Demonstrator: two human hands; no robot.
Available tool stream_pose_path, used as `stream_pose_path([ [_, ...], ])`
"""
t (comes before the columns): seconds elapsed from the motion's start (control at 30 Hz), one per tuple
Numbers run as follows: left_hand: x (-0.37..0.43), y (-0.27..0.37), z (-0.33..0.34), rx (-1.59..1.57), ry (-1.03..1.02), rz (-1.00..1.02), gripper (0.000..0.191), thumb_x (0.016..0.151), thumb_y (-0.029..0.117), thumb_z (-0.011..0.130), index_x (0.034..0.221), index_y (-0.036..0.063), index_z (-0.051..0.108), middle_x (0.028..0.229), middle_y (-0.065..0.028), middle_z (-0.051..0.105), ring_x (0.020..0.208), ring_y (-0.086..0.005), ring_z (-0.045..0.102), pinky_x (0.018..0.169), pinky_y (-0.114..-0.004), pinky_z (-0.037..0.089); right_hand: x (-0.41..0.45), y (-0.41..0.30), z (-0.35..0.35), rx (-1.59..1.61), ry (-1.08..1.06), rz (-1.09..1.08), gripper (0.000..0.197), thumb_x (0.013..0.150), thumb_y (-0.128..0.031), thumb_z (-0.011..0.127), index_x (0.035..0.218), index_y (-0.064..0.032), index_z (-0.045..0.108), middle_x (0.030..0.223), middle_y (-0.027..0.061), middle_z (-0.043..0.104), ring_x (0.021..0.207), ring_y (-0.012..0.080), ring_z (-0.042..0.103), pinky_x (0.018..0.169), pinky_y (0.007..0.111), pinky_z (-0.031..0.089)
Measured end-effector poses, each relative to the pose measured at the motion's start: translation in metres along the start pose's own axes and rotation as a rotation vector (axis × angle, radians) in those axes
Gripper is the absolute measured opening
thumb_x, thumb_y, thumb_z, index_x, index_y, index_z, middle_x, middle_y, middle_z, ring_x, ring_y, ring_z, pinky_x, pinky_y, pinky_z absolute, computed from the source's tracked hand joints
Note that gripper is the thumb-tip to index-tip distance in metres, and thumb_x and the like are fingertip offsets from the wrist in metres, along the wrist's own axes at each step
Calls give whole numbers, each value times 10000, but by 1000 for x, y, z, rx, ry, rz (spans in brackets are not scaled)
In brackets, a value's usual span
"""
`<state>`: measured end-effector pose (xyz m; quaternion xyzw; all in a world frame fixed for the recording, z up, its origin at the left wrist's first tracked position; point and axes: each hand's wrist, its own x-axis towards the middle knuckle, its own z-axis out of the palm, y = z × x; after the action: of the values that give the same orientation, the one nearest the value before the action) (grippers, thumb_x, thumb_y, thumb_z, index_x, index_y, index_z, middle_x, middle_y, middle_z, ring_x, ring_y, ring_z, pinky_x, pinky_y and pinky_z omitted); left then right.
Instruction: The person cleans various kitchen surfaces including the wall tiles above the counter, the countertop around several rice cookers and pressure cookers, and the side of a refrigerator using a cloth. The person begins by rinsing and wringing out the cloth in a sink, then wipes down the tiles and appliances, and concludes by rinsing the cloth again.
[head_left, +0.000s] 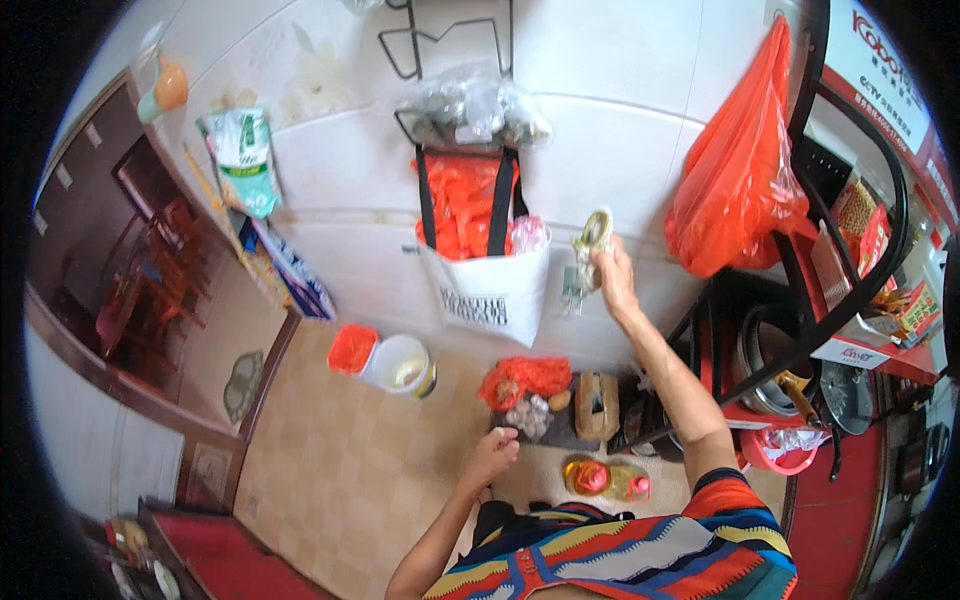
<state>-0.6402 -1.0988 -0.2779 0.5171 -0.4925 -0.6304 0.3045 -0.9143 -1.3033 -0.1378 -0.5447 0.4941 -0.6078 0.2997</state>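
Note:
In front of the tiled wall, my right hand (616, 279) grips a pale, greenish ring-shaped roll (597, 229) with crumpled whitish material below it. A small green hook plate (571, 282) shows on the wall just left of that hand. My left hand (495, 454) is lower down, its fingers curled. Something small and whitish shows at its fingertips, too small to name. Beyond it, a bag of garlic bulbs (529, 417) and a red mesh bag (536, 377) rest on a dark low surface.
A white tote bag (487, 296) stuffed with red plastic bags hangs on the wall. To its right hangs a large red plastic bag (735, 172). A black-framed rack (855, 315) holds pots. Oil bottles (592, 478) and a white bucket (403, 364) stand on the floor.

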Motion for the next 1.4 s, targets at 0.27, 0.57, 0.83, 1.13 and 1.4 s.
stream_pose_path([
  [0.27,79,120,-61,332,-158,400,290,868,119,541,1116,-30,526,940,-119,629,840,-161,611,736,-291,484,210,-132,-7,-917,466,-905,561,784,-195,504,1293,-9,360,1399,251,204,1284,440,208,1035,569,157],
  [0.57,180,307,-6,461,-26,1267,251,851,-2,459,1094,-39,514,1013,-183,542,974,-313,548,862,-382,429,253,-102,19,-1492,366,-948,576,862,-554,420,1298,-178,443,1428,83,296,1333,348,188,1051,589,92],
  [0.83,234,463,46,398,403,1651,394,835,-10,430,1224,-66,421,1287,-260,335,1224,-401,338,1033,-441,283,237,-59,-4,-1080,-89,-1055,509,762,-302,525,1245,-147,480,1355,80,401,1332,257,269,1101,515,130],
  [1.13,296,483,54,645,790,1548,625,843,237,570,1343,4,277,1427,-255,143,1308,-476,142,1052,-559,141,324,-273,-61,-1436,765,-1430,407,775,-280,625,1161,-166,566,1368,79,411,1263,272,355,1012,547,205],
  [1.4,336,477,63,844,1067,1622,847,839,554,482,1407,15,160,1448,-290,111,1328,-480,116,1034,-596,147,332,-282,-57,-1182,1097,-1215,411,868,-228,458,1219,-15,469,1328,220,379,1244,373,325,992,534,244],
])
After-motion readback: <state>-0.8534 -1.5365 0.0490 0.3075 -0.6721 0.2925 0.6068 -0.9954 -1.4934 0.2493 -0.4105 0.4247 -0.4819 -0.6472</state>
